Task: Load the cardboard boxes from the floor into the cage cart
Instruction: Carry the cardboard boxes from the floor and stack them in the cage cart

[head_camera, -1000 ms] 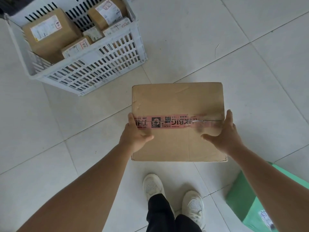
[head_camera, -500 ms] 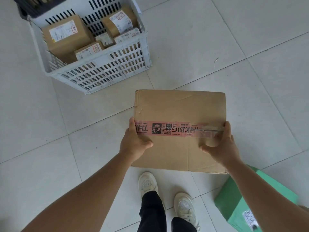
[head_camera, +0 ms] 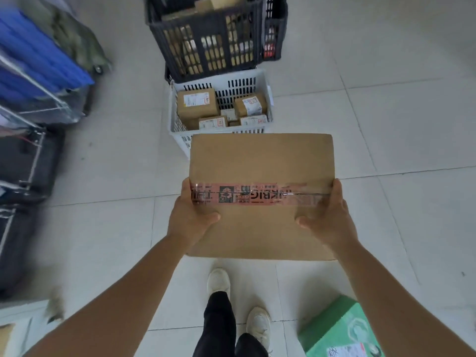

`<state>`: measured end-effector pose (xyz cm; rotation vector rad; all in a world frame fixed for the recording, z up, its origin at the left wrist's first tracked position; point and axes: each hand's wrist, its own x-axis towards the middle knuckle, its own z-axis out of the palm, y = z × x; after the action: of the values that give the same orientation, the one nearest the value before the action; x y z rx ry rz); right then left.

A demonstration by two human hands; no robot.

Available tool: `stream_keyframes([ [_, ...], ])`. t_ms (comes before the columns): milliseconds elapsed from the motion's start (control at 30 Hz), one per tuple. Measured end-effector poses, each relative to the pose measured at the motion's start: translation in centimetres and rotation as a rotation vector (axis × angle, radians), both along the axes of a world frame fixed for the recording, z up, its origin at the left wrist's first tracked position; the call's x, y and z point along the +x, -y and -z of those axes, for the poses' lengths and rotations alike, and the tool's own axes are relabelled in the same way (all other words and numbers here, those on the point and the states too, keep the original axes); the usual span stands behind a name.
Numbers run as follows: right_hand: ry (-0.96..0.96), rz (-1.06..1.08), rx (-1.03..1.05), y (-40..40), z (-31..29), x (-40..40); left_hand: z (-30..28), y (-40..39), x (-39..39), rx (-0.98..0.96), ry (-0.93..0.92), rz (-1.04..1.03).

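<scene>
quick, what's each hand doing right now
Left hand: grips the left edge of the cardboard box, thumb on top.
Right hand: grips the right edge of the same box, thumb on top.

You see one large cardboard box [head_camera: 261, 161] at the centre, held between two hands: one left hand [head_camera: 189, 217] at 9 o'clock of it, one right hand [head_camera: 332, 217] at 3 o'clock. At 12 o'clock stand two crates: one white crate [head_camera: 221, 83] with at least four small parcels [head_camera: 197, 105], one black crate [head_camera: 206, 34]. One green parcel [head_camera: 334, 328] lies at 5 o'clock. Two white shoes [head_camera: 218, 280] show at 6 o'clock.
</scene>
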<state>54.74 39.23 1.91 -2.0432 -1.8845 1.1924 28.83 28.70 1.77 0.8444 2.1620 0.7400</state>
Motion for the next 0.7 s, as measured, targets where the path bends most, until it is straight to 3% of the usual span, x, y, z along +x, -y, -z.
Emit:
stream_keyframes([
  [400, -0.188, -0.33, 0.189, 3.9, -18.4, -11.3, -19.6, 11.8, -6.6, 0.173, -0.152, -0.326],
  [700, -0.258, -0.584, 0.26, 15.1, -28.4, -21.3, -29.2, 27.7, -10.5, 0.235, -0.28, -0.605],
])
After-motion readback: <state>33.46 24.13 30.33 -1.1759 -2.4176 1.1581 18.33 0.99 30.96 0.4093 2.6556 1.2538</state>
